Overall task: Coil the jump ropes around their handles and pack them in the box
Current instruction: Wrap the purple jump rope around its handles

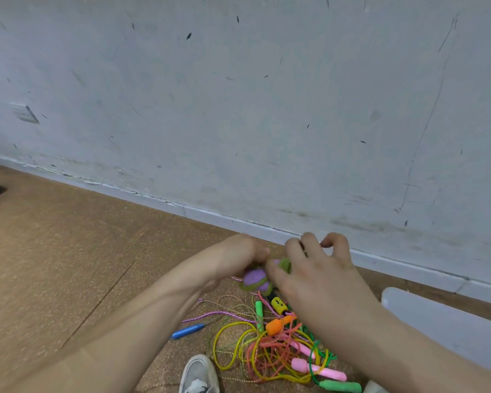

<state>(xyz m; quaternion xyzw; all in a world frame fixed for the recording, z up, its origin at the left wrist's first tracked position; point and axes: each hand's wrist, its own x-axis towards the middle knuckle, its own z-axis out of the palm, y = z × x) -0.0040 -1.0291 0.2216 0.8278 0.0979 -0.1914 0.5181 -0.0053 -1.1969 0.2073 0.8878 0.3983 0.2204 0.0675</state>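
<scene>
Head view: a coiling step was in hand, low above the floor [68,265].
The left hand [238,258] gripped the purple-green handles [255,279]; the right hand [319,275] touched them, its grasp unclear. Next, probably: finish winding, then reach right to what seemed the white box [442,324].

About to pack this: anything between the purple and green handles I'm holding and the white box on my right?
Only your own right hand and forearm cross between the handles and the white box; anything beneath them is hidden.

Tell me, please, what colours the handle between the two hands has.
The handle is purple with green bands, seen in the head view.
</scene>
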